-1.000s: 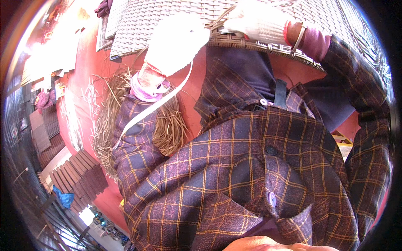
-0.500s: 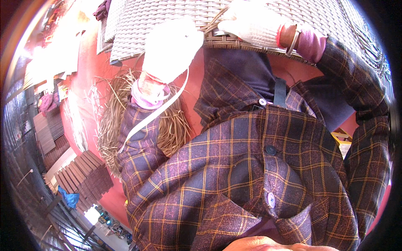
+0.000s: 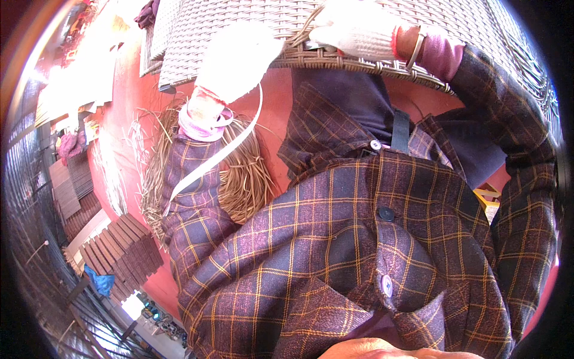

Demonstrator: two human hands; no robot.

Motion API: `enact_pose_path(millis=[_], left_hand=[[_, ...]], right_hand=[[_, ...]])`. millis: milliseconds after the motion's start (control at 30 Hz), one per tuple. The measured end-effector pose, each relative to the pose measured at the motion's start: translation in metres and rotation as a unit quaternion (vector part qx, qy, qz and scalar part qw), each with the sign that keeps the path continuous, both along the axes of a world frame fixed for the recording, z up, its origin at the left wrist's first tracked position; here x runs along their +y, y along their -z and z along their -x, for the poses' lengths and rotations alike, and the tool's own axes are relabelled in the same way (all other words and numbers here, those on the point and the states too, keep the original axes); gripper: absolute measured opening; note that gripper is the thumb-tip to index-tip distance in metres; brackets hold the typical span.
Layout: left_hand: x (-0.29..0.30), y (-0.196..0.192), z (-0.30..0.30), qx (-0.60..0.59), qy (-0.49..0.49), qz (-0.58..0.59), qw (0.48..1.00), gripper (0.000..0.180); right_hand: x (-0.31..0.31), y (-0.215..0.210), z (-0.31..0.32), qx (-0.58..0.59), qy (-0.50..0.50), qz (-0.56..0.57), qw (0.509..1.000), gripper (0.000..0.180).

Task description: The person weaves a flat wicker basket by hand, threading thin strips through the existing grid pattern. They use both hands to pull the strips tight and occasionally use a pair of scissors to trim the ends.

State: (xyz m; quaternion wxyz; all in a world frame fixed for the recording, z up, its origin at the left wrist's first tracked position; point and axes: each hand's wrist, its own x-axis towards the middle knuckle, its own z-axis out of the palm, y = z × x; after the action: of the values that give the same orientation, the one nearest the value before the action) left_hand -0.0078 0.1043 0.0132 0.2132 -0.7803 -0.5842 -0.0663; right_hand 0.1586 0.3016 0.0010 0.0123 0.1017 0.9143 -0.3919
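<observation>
Item: pale grey woven wicker panel [image 3: 359,24], flat and closely plaited, with a thicker braided brown-grey rim. Location: top centre of the frame, running from upper left to upper right, above the person's lap.

Right hand [image 3: 353,33], in a white knitted glove: top centre-right, resting on the braided rim, fingers curled over the edge and closed on it. A thin bangle and a pink cuff show at the wrist.

Left hand [image 3: 236,60], in a white knitted glove: upper centre-left, against the lower edge of the panel. Glare washes out the glove; whether the fingers are closed cannot be told.

Flat white weaving strip [image 3: 218,152]: runs from just beside the left hand down and left across the left sleeve. Whether the hand pinches it cannot be told.

Clothing: purple checked jacket [image 3: 359,251] with orange lines and dark buttons, filling the lower centre and right; pink ribbed cuff on the left wrist.

Surroundings: loose bundle of straw-coloured reed strands [image 3: 242,179] on the red floor [image 3: 131,96], centre left, partly under the left forearm. Stack of dark brown slatted wooden boards [image 3: 122,251] at lower left. Second pale woven panel [image 3: 158,30] at upper left, beside the first.
</observation>
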Motion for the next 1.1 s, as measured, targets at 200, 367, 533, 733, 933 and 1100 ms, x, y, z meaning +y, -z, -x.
enact_pose_path(millis=[200,367,533,733,933,1100], left_hand=[[0.011,0.009,-0.011,0.007,-0.072,0.083,0.994,0.018],[0.004,0.008,-0.014,-0.021,-0.055,0.036,0.998,0.012],[-0.021,-0.004,-0.001,-0.121,-0.06,0.011,0.991,0.031],[-0.007,0.013,-0.013,-0.084,-0.002,-0.035,0.996,0.014],[0.003,0.011,-0.019,-0.086,-0.002,0.012,0.996,0.025],[0.006,0.007,-0.024,-0.078,0.0,-0.019,0.997,0.011]], right_hand=[[0.007,0.006,-0.001,0.004,-0.023,0.011,1.0,0.031],[0.01,0.007,-0.001,0.025,-0.046,0.019,0.998,0.033],[0.013,0.007,-0.004,0.023,-0.043,0.029,0.998,0.032],[0.014,0.013,-0.002,0.049,-0.064,0.003,0.997,0.03],[0.009,-0.002,-0.007,0.082,-0.086,-0.062,0.991,0.03],[0.0,-0.023,-0.022,-0.01,-0.021,-0.024,0.999,0.034]])
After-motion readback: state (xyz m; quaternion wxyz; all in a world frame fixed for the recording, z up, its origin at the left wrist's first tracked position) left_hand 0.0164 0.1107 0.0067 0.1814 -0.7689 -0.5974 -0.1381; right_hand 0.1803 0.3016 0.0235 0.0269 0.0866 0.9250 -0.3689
